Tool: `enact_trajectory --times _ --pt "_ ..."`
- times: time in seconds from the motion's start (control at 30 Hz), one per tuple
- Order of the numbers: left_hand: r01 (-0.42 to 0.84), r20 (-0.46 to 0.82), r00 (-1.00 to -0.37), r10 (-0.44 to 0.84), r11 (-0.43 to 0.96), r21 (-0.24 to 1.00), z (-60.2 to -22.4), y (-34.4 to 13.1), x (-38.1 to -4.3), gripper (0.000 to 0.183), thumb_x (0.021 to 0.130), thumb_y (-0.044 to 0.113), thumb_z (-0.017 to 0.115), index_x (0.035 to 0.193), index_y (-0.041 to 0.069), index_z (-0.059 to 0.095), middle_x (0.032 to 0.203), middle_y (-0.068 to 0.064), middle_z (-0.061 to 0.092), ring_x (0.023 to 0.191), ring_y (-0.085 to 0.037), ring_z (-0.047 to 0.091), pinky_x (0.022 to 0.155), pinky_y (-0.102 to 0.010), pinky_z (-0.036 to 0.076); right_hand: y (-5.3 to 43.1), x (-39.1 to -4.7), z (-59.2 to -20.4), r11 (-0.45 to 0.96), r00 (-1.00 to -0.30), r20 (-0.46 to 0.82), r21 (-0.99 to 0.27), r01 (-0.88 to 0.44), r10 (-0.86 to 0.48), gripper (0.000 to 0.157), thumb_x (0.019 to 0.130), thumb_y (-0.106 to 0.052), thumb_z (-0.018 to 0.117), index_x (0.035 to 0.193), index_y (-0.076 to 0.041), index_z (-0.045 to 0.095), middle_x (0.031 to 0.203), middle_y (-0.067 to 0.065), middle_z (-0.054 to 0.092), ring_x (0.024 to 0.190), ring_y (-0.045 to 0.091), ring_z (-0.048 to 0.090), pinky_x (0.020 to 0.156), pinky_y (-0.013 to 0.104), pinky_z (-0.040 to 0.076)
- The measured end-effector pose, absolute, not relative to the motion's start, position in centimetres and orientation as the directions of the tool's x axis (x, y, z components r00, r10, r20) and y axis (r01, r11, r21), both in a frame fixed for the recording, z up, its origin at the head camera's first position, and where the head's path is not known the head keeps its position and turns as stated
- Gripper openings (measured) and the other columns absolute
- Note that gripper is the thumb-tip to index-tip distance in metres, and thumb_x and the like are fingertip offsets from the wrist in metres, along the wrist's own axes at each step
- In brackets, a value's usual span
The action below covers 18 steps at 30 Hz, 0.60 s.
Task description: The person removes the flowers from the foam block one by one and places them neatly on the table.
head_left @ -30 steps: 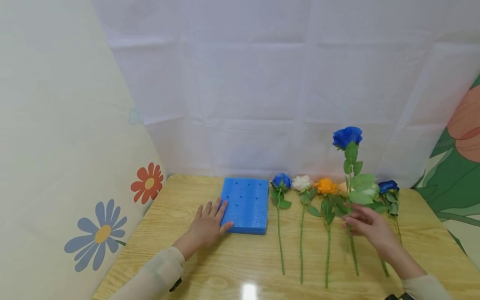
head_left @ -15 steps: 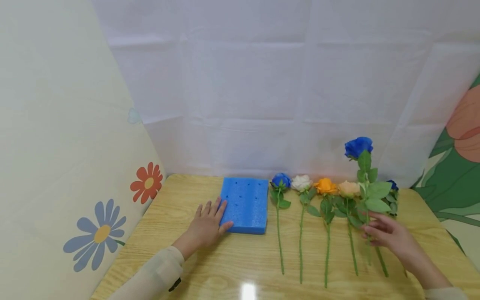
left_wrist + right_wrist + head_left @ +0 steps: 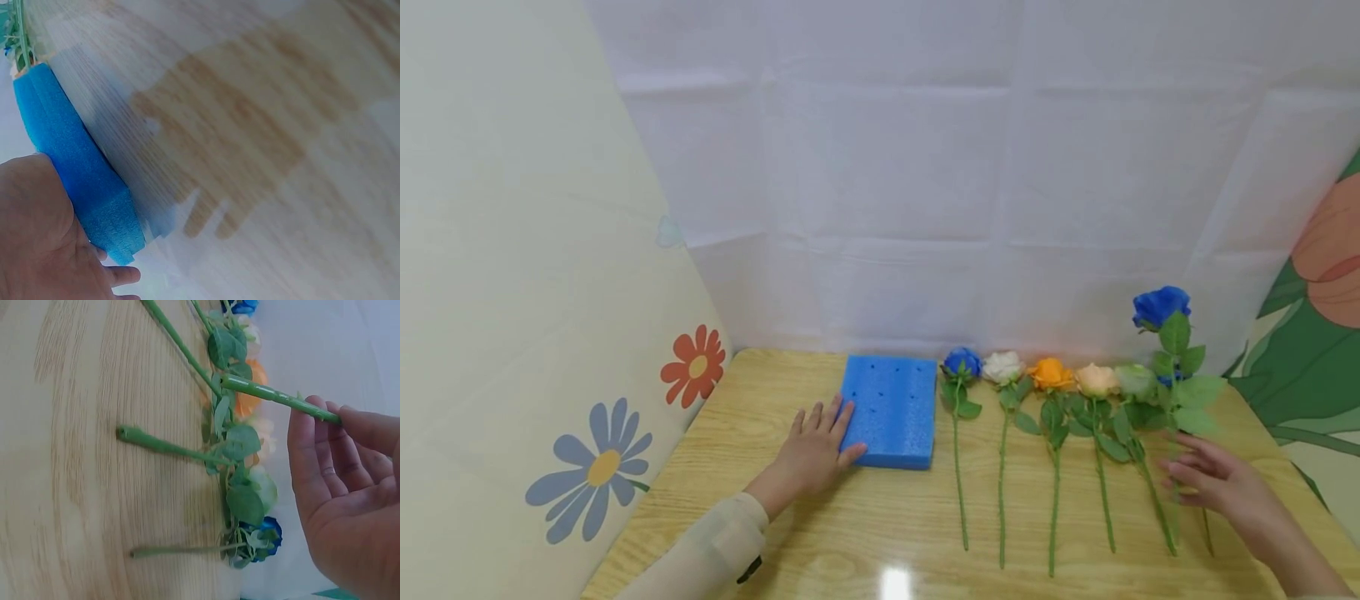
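Note:
My right hand (image 3: 1228, 492) pinches the green stem of a blue rose (image 3: 1161, 307), held upright above the right end of a row of flowers. The right wrist view shows the stem (image 3: 269, 395) between thumb and fingers, its cut end pointing out over the table. Palm down, my left hand (image 3: 812, 457) rests with spread, straight fingers against the left side of a blue foam block (image 3: 891, 425). Small dark holes dot the block's top. Behind the held rose, a darker blue rose (image 3: 270, 534) is mostly hidden in the head view.
On the wooden table (image 3: 880, 508), right of the block, lie a blue rose (image 3: 962, 362), a white rose (image 3: 1003, 367), an orange rose (image 3: 1052, 373), a peach rose (image 3: 1097, 379) and a pale green-white rose (image 3: 1136, 382). White cloth (image 3: 880, 208) hangs behind.
My right hand has moved rightward and slightly lower with the blue rose, passing the peach and pale green-white roses, now uncovered. My left hand and the foam block have stayed put.

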State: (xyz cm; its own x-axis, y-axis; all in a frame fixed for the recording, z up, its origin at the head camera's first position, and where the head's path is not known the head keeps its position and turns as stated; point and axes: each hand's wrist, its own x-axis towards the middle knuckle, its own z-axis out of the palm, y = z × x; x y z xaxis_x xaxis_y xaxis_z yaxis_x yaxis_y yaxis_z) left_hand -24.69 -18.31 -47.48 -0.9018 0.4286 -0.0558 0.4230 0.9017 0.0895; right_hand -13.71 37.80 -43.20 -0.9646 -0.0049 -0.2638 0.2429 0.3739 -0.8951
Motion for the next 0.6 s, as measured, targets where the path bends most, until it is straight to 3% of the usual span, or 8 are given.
enact_trajectory --times 0.2,0.47,0.6 --pt "0.428 -0.047 -0.901 0.432 0.900 0.077 -47.6 -18.3 -24.7 0.078 0.106 0.059 0.036 0.161 0.005 0.022 0.168 -0.019 0.015 0.149 -0.050 0.023 0.118 -0.067 0.018 39.0 -13.4 -43.2 0.438 -0.954 -0.297 -0.854 0.282 0.035 0.078 0.108 -0.027 0.052 0.158 0.010 0.004 0.126 0.014 0.065 0.097 0.005 0.069 0.088 0.042 0.058" --pt "0.428 -0.038 -0.901 0.432 0.900 0.085 -47.5 -18.3 -24.6 0.078 0.106 0.057 0.038 0.161 0.004 0.024 0.167 -0.020 0.016 0.149 -0.050 0.024 0.118 -0.067 0.018 40.7 -13.4 -43.5 0.490 -0.954 -0.289 -0.822 0.291 0.080 0.071 0.111 -0.026 0.043 0.157 0.011 0.004 0.121 0.014 0.065 0.091 -0.002 0.066 0.086 0.042 0.059" --pt "0.425 -0.039 -0.902 0.430 0.900 0.095 -47.3 -18.3 -24.4 0.078 0.106 0.057 0.038 0.161 0.004 0.024 0.167 -0.020 0.016 0.149 -0.050 0.023 0.118 -0.067 0.018 41.6 -13.3 -43.6 0.486 -0.951 -0.299 -0.820 0.301 0.085 0.075 0.111 -0.029 0.043 0.157 0.012 0.001 0.118 0.007 0.064 0.089 -0.005 0.064 0.085 0.041 0.059"
